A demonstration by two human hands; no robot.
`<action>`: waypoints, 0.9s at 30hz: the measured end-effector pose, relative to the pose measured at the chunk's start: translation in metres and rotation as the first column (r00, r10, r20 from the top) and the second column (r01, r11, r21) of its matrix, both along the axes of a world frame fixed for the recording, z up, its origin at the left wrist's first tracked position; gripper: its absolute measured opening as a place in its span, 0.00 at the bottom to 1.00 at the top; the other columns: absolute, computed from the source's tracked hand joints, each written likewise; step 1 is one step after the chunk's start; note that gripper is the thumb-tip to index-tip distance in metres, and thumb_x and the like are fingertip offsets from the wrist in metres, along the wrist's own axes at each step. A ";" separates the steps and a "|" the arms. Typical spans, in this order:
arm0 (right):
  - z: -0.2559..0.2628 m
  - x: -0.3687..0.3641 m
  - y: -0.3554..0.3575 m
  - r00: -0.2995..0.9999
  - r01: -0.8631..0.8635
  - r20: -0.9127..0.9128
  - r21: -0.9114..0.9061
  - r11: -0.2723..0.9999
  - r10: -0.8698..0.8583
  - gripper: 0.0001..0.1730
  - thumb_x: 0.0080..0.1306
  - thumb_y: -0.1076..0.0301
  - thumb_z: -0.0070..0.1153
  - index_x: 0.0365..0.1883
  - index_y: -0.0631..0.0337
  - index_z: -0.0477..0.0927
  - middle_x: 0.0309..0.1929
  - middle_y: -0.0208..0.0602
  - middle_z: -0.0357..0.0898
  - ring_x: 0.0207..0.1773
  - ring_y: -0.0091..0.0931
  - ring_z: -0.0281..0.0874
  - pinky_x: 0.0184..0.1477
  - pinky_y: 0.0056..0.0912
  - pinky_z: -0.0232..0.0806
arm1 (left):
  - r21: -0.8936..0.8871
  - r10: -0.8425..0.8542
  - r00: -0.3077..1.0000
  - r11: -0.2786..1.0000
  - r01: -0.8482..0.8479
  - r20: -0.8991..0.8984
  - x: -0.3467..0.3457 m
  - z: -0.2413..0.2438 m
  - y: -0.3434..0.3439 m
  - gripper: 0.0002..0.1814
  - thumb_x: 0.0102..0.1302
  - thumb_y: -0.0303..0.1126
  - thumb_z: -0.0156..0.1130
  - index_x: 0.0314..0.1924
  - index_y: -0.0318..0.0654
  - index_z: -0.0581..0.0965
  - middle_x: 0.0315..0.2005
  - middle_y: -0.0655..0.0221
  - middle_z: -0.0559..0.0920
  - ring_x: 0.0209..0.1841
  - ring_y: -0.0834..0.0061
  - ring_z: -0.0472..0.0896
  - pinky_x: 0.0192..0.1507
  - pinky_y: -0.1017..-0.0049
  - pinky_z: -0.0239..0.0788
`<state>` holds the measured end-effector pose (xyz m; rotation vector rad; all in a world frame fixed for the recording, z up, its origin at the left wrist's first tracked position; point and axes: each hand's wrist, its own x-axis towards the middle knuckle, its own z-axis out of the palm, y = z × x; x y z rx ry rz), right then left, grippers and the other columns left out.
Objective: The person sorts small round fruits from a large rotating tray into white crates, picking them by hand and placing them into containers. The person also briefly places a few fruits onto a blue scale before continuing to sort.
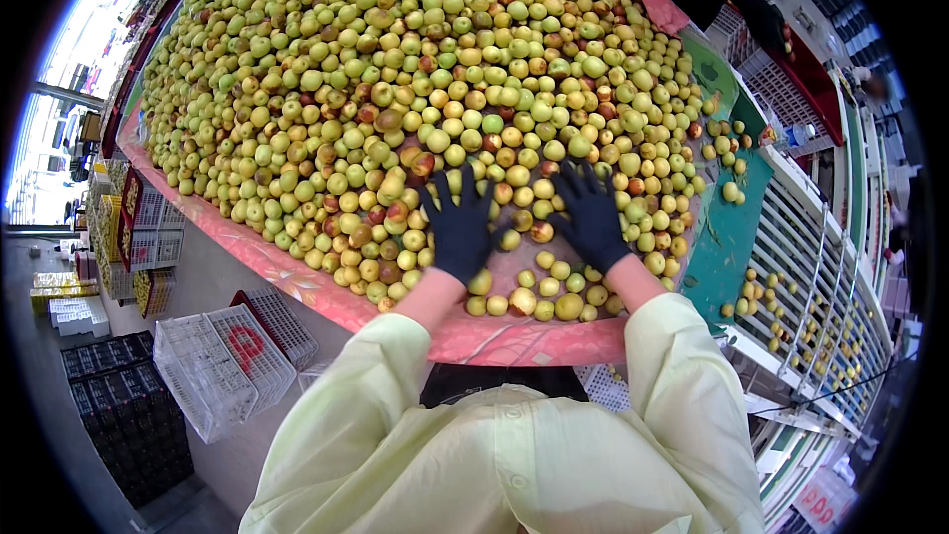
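Note:
A broad heap of fresh jujubes [356, 89], mostly yellow-green with some reddish-brown ones, covers the table in front of me. Both hands wear dark gloves. My left hand [461, 230] lies palm down at the near side of the heap, fingers spread against the fruit. To its right, my right hand [592, 222] has the same pose, touching the jujubes around its fingertips. Neither hand grips anything. Between my wrists, several loose jujubes [569, 305] rest on the pinkish surface near the pink patterned cloth edge [519, 343].
At right, a green sheet [723, 237] borders a sloping roller conveyor [793, 237] carrying jujubes. Another person's gloved hand [760, 18] holds fruit above a red-rimmed crate [819, 89]. White plastic crates [215, 363] and a black stack [130, 415] stand on the floor at left.

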<state>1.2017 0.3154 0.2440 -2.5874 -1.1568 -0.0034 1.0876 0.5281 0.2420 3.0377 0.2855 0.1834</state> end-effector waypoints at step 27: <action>0.002 -0.050 0.027 0.974 -0.211 -0.109 -0.096 0.973 0.200 0.39 0.64 0.44 0.56 0.71 0.47 0.65 0.77 0.43 0.53 0.78 0.44 0.47 0.75 0.62 0.35 | 0.029 0.257 0.928 0.965 -0.259 -0.271 -0.089 0.022 0.022 0.47 0.59 0.65 0.61 0.74 0.56 0.59 0.73 0.46 0.51 0.73 0.33 0.46 0.65 0.28 0.33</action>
